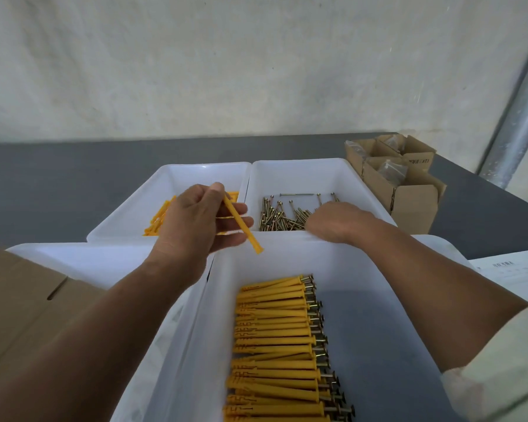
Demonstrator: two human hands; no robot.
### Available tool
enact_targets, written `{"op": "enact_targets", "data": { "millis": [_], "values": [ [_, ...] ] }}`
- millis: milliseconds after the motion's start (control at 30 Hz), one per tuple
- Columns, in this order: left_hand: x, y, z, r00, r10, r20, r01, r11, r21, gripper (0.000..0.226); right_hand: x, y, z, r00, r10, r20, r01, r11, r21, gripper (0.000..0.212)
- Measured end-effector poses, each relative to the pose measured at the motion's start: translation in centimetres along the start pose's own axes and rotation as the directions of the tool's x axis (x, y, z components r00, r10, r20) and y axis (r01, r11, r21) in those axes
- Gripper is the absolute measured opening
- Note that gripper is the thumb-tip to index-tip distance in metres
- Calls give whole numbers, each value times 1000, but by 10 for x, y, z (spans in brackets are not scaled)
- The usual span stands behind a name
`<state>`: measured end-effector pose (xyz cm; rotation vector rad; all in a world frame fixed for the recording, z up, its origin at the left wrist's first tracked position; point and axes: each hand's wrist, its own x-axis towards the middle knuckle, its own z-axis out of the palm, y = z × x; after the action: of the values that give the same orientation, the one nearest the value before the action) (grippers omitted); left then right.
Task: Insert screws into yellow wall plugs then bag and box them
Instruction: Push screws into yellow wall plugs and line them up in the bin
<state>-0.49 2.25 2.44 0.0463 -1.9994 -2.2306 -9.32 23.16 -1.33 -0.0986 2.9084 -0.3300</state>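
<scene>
1. Holding one yellow plug [241, 224], the left hand [198, 220] pinches it between thumb and curled fingers, above the gap between the far bins and the near bin [287, 260].
2. The plug's long axis slants from the thumb down and toward our right. Its free lower end points at the right hand [336, 222], and the two are near but apart.
3. The right hand lies palm down over the near edge of the screws [282, 217] in the screw bin [317, 178]. Its fingertips are blurred and partly hidden, so we cannot tell whether they have a screw.
4. Judgement: the right hand is nearer the screws and the left presents the plug. A picked screw must travel left and line up with that slant. We cannot tell whether the free end is the open mouth.
5. The loose plugs [160, 217] lie in the plug bin [195, 175], behind the left hand.
6. The assembled plugs [275, 345] lie in a row in the near bin, with screw heads to our right.
7. Surface: a grey table [43, 184] carries the white bins close together.
8. Room: open cardboard boxes [403, 184] with bagged contents stand far right and flat cardboard [19, 300] lies near left. A printed sheet [512, 269] lies at right, with a pale wall [256, 71] and a metal pole [518, 117] behind.
</scene>
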Motion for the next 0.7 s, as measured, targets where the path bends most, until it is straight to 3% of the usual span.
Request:
{"op": "enact_targets", "data": {
  "millis": [167, 333, 533, 633, 700],
  "values": [
    [-4, -13, 12, 991, -50, 125, 45, 998, 46, 23, -1, 3, -1, 996, 30, -89, -27, 999, 32, 37],
    [0, -21, 13, 989, -54, 136, 39, 993, 111, 18, -1, 9, 2, 977, 73, -202, -49, 991, 123, 21],
    [4, -24, 13, 994, -50, 98, 42, 996, 82, 7, -6, 11, 2, 920, 119, -374, -32, 973, 231, 18],
    [3, -23, 14, 995, -38, 95, 30, 996, 86, 17, -12, 11, -3, 907, 167, -386, -5, 922, 387, 12],
    [3, -23, 14, 995, -21, 99, 12, 995, 98, 19, -18, 10, -8, 897, 212, -387, 39, 835, 550, 9]
  ]
}}
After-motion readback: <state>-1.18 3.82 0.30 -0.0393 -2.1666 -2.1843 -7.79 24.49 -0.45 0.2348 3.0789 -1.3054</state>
